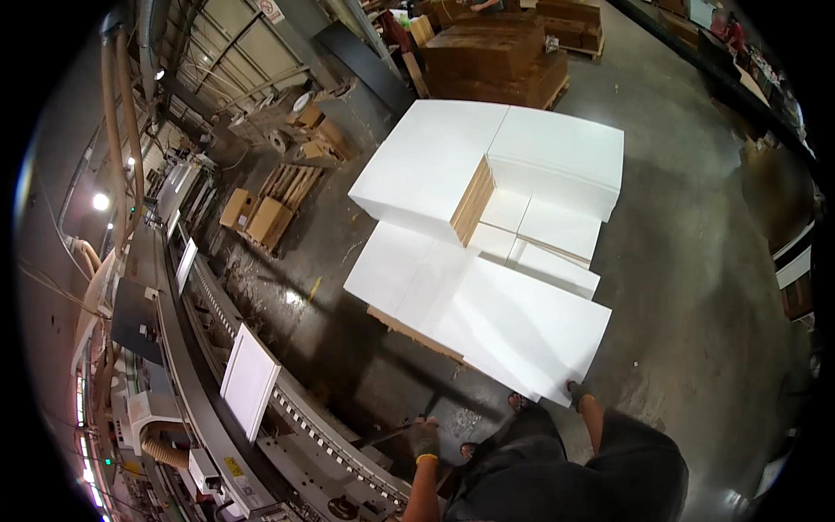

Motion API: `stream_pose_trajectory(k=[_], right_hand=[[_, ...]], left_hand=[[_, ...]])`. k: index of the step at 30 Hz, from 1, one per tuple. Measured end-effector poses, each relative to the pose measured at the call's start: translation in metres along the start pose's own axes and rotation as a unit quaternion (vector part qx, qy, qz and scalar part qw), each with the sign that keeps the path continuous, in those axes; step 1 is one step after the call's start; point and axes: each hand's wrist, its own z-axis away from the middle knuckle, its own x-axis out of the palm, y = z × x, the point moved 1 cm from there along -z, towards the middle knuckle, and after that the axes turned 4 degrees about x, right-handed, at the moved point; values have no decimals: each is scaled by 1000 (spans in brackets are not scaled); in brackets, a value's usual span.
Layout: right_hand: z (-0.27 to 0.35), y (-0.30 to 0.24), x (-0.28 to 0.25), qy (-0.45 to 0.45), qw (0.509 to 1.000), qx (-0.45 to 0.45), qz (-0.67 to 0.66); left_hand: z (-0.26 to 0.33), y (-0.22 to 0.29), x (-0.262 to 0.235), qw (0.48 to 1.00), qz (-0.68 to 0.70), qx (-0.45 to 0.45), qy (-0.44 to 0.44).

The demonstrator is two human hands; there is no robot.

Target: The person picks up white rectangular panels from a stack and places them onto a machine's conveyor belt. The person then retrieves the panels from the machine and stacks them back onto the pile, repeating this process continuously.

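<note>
My right hand (pixel 577 394), in a dark glove, grips the near right corner of a white panel (pixel 531 322). That panel lies on a low stack of white panels (pixel 404 265) in front of me. My left hand (pixel 424 437), also gloved and with a yellow band at the wrist, is down beside the machine's near edge. Its fingers look curled at the end of a dark bar (pixel 383 435); what they hold is hard to make out. On the machine's track stands a white panel with a framed face (pixel 250 383), left of my left hand.
Taller white stacks (pixel 444 157) rise behind the low one. The long machine (pixel 209 383) runs along my left, carrying another white panel (pixel 186 265) farther off. A pallet with cardboard boxes (pixel 270 217) and brown stacks (pixel 487 56) stand beyond. My feet are close to the stack.
</note>
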Motion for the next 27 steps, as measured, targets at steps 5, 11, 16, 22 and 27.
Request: stream_pose_trajectory(k=[5,11,16,22,27], right_hand=[[117,-33,-11,-130,984,-93,-82],[261,-93,-20,-189,930,-283,136],[341,-167,-63,20,602,-671,431],[319,-279,-20,-50,301,-797,522],[396,-359,45,-47,301,-877,372]], left_hand=[[15,128,99,699,539,-314,-349],[59,230,79,562,697,-178,-409],[49,218,16,549,721,-185,-380],[25,227,-60,605,719,-176,-294],[-19,267,-201,596,762,-32,-253]])
